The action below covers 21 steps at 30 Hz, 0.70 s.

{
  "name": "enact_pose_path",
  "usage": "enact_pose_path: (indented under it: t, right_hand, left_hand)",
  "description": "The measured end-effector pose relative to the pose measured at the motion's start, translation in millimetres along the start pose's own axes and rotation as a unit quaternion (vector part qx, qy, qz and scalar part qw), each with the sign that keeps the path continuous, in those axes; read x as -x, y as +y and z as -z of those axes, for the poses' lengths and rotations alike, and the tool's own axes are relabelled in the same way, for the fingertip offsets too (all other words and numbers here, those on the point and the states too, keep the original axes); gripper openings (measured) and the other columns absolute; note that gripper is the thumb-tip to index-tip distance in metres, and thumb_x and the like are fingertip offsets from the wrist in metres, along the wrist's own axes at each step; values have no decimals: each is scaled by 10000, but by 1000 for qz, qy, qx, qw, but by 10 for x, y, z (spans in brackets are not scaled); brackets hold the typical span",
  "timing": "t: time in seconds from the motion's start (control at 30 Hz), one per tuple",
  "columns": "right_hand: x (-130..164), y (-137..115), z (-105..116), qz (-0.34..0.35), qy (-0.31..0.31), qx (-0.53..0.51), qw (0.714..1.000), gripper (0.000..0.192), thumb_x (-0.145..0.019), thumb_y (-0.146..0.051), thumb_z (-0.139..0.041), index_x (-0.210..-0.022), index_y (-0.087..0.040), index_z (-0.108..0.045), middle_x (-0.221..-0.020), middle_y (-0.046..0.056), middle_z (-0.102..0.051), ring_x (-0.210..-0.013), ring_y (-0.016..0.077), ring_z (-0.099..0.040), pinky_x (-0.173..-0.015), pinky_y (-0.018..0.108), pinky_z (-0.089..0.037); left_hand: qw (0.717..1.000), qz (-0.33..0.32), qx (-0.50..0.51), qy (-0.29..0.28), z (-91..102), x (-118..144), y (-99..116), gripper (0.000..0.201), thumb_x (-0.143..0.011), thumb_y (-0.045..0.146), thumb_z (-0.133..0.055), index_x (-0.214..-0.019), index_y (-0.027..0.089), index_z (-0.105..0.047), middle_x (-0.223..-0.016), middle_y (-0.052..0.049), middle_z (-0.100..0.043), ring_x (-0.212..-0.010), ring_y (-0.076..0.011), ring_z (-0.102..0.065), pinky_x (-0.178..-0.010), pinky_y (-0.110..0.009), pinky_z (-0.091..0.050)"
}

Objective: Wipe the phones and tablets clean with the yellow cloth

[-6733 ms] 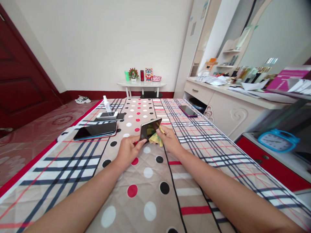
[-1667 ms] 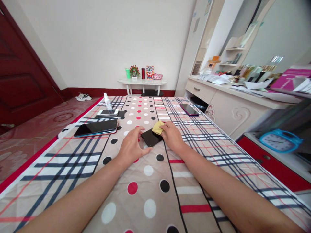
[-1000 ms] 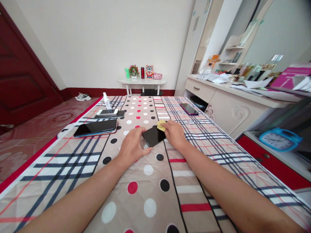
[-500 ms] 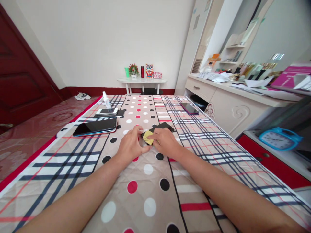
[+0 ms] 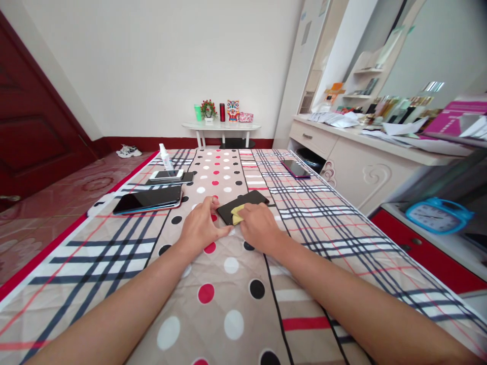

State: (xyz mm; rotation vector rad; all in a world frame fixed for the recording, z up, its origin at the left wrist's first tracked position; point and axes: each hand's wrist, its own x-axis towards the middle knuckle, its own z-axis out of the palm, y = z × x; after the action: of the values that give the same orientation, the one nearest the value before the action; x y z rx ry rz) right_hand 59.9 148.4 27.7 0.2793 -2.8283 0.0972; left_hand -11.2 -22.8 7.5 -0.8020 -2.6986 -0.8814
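A dark smartphone (image 5: 249,199) lies flat and slanted on the patterned bedspread, between my hands. My left hand (image 5: 200,223) curves around the phone's left end, with the thumb at its near corner and the fingers at the far side. Bunched in the fingers of my right hand (image 5: 261,227) is a small yellow cloth (image 5: 237,215), pressed on the phone's near edge close to the middle. The right hand hides part of the phone's right end.
More phones lie on the bed: a black stack (image 5: 149,200) at left, a white phone (image 5: 167,175) behind it, a purple-edged phone (image 5: 296,169) at right. A spray bottle (image 5: 166,158) stands at the back left. A dresser (image 5: 335,152) and blue clock (image 5: 433,216) line the right.
My right hand has slid the yellow cloth slightly right across the phone, uncovering its left part. My left hand stays around the phone's left end.
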Motion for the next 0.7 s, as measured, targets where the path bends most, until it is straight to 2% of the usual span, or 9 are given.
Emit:
enact_pose_path:
  t: [0.1,0.2,0.33,0.5,0.7]
  right_hand:
    - [25,-104,-11,83,-17,-73,994,244,-844,-150,-490,-1015,-161,-664,-969,76,-649,-846,184,-559,-721,306,-328]
    - [5,23,-32,90,-11,-72,993,315,-848,-124,-480,-1086,-210,-667,-943,60,-640,-839,177,-557,-728,301,-327]
    - [-58,364,-75,-8,23,-6,1000,307,-843,-127,-485,-1041,-210,-703,-892,78,-644,-838,205,-570,-735,316,-346]
    - [-91,761,-167,-166,50,-29,985,360,-854,-153,-459,-1127,-240,-677,-1040,66,-686,-894,211,-615,-747,299,-405]
    - [-97,878,-260,-209,68,-92,971,349,-837,-180,-484,-1111,-268,-683,-1095,29,-699,-968,218,-630,-798,296,-439]
  left_hand:
    - [1000,-15,5,3,-5,-2,-17,536,-580,305,-736,-1017,246,-431,-963,-19,-649,-861,-223,-640,-740,-333,-493]
    - [1000,-15,-2,8,3,0,-19,528,-589,368,-747,-1000,243,-440,-945,-19,-649,-848,-230,-643,-714,-339,-498]
    - [999,3,-36,20,32,8,-3,547,-582,479,-762,-970,240,-459,-891,-20,-640,-845,-254,-642,-682,-354,-493]
    - [999,8,-43,14,42,7,-13,560,-597,490,-754,-1024,240,-493,-972,-31,-647,-892,-260,-637,-695,-357,-494]
    - [998,-19,-51,6,14,-2,-47,628,-632,495,-729,-1157,223,-515,-1097,-74,-621,-972,-281,-613,-762,-377,-498]
